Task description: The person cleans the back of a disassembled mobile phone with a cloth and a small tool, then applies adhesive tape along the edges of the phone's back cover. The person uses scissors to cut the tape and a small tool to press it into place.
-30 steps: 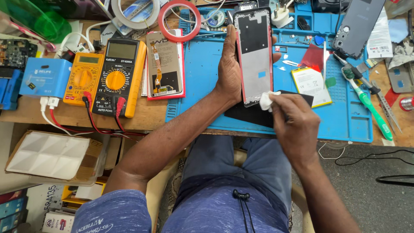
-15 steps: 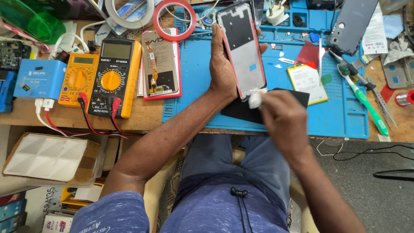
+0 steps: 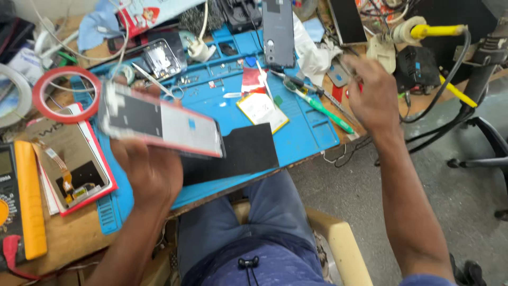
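Observation:
My left hand (image 3: 148,172) grips a phone body with a pink rim (image 3: 159,124), its open back facing up and lying sideways above the blue work mat (image 3: 301,135). My right hand (image 3: 373,95) is far from the phone, over the bench's right edge, next to a green-handled screwdriver (image 3: 324,112) and small grey parts. That hand is blurred, and whether it holds anything is unclear. A black pad (image 3: 248,151) lies on the mat just below the phone.
A red tape ring (image 3: 63,95), an opened phone part with a flex cable on a red-edged box (image 3: 74,169) and a yellow multimeter (image 3: 26,201) sit left. A grey back cover (image 3: 279,32) lies at the back, a yellow-handled tool with cables (image 3: 439,30) at right.
My right hand has left the phone's lower edge and swung out to the right side of the bench. My left hand has turned the phone from upright to sideways. The view has swung right.

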